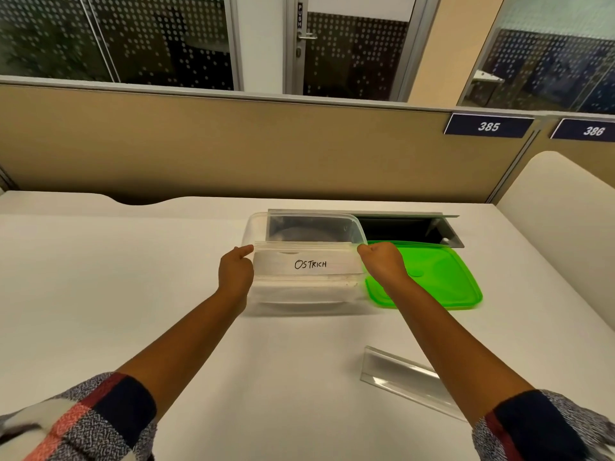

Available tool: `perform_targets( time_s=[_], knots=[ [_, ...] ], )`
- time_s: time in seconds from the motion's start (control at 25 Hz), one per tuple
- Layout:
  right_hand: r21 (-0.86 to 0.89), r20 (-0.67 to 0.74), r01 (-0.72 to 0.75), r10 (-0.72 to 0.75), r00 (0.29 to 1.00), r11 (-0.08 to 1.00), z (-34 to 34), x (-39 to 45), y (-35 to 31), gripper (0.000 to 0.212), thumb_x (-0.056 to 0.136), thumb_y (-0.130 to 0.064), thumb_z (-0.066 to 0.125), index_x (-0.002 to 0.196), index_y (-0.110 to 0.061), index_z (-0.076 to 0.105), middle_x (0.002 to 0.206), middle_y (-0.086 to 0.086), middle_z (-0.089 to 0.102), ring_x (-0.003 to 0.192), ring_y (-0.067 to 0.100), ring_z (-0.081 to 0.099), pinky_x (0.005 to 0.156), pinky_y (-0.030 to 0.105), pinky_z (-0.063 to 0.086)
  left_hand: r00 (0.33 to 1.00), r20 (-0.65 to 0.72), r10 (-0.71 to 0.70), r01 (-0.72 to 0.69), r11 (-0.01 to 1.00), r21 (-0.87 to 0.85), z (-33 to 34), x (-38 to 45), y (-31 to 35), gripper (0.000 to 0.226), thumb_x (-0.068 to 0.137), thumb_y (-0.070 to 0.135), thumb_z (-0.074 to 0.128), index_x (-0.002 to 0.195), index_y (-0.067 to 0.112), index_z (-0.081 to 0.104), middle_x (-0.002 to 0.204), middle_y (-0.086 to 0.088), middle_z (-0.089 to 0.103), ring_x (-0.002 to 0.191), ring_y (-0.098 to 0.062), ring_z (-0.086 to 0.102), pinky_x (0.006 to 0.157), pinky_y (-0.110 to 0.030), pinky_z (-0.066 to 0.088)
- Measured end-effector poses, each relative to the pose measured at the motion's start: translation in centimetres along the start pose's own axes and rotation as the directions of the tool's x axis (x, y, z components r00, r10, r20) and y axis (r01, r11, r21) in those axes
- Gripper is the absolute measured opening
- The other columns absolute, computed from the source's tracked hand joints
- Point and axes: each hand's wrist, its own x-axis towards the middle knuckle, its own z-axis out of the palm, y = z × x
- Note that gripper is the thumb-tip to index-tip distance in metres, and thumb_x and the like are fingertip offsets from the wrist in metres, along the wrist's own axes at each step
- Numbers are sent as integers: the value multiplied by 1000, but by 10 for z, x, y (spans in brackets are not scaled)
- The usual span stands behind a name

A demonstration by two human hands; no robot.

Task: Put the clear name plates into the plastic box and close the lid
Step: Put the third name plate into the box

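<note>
A clear plastic box (259, 227) stands open on the white desk. Both hands hold a stack of clear name plates (306, 262) over the box's near half; the front plate carries a card reading "OSTRICH". My left hand (234, 269) pinches the stack's left end, and my right hand (382, 261) grips its right end. The green lid (442, 277) lies flat on the desk just right of the box. One more clear name plate (402, 377) lies on the desk at the near right, partly under my right forearm.
An open cable hatch (409, 229) with a raised metal flap sits in the desk behind the box and lid. A beige partition (233, 144) runs along the desk's far edge, and a white side panel (559, 201) stands at the right.
</note>
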Motion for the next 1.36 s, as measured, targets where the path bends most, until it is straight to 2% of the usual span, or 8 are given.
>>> perform_targets(
  time_s=[0.12, 0.24, 0.52, 0.84, 0.96, 1.08, 1.2, 1.36],
  knots=[
    [-94, 28, 9, -6, 1000, 996, 2, 3, -5, 33, 90, -27, 49, 81, 0, 64, 80, 18, 58, 78, 33, 53, 63, 27, 35, 1000, 17, -25, 24, 998, 53, 1, 4, 0, 47, 89, -9, 26, 128, 6, 48, 142, -15, 42, 128, -35, 39, 110, -47, 32],
    [-189, 2, 22, -22, 1000, 982, 10, 2, -8, 36, 90, -29, 47, 104, 1, 61, 110, 22, 64, 99, 37, 59, 72, 30, 39, 999, 45, -18, 13, 993, 120, 3, 9, -2, 42, 90, -4, 32, 129, 4, 47, 139, -17, 44, 125, -37, 42, 107, -46, 36],
    [-401, 53, -55, 83, 995, 914, 22, -1, -11, 43, 95, -33, 38, 125, -4, 50, 133, 19, 52, 121, 37, 49, 103, 44, 42, 999, 45, -19, -1, 912, 410, 13, 20, 4, 33, 90, 16, 49, 115, -5, 48, 120, -24, 56, 109, -38, 54, 94, -43, 46],
    [-431, 131, -10, 74, 989, 902, 13, 1, -10, 41, 94, -31, 37, 122, -5, 52, 132, 18, 53, 119, 35, 51, 98, 39, 42, 991, 134, 31, -115, 724, 681, 11, 26, -2, 52, 92, 40, 40, 124, 0, 44, 131, -21, 48, 118, -38, 48, 102, -50, 41],
    [-402, 79, 54, -24, 997, 914, 10, -6, -7, 37, 93, -26, 37, 116, -6, 58, 130, 17, 55, 114, 35, 54, 93, 37, 44, 979, 135, 150, -202, 697, 688, 6, 16, -7, 51, 92, 41, 39, 131, 8, 41, 149, -16, 31, 134, -39, 30, 111, -59, 21],
    [-330, 7, 241, -253, 967, 913, 4, -21, 0, 39, 95, -23, 35, 128, -12, 53, 150, 11, 36, 129, 33, 44, 106, 43, 39, 945, 98, 311, -290, 666, 687, -2, -1, -9, 55, 93, 44, 34, 139, 13, 32, 153, -10, 25, 143, -33, 13, 113, -59, 2],
    [-255, -61, 435, -464, 884, 864, 2, -47, 17, 42, 96, -17, 37, 137, -12, 42, 151, 9, 34, 139, 25, 32, 118, 40, 21, 868, 72, 491, -423, 657, 624, -12, -26, -19, 58, 93, 43, 32, 142, 14, 22, 153, -9, 25, 145, -28, 9, 115, -53, -5],
    [-207, -79, 525, -549, 832, 825, 7, -90, 48, 44, 96, -16, 42, 139, -10, 37, 149, 8, 37, 142, 21, 27, 118, 30, 7, 779, 214, 589, -591, 577, 564, -17, -80, -64, 66, 89, 53, 13, 144, 17, 13, 156, -3, 17, 145, -20, 3, 115, -44, -11]
  ],
)
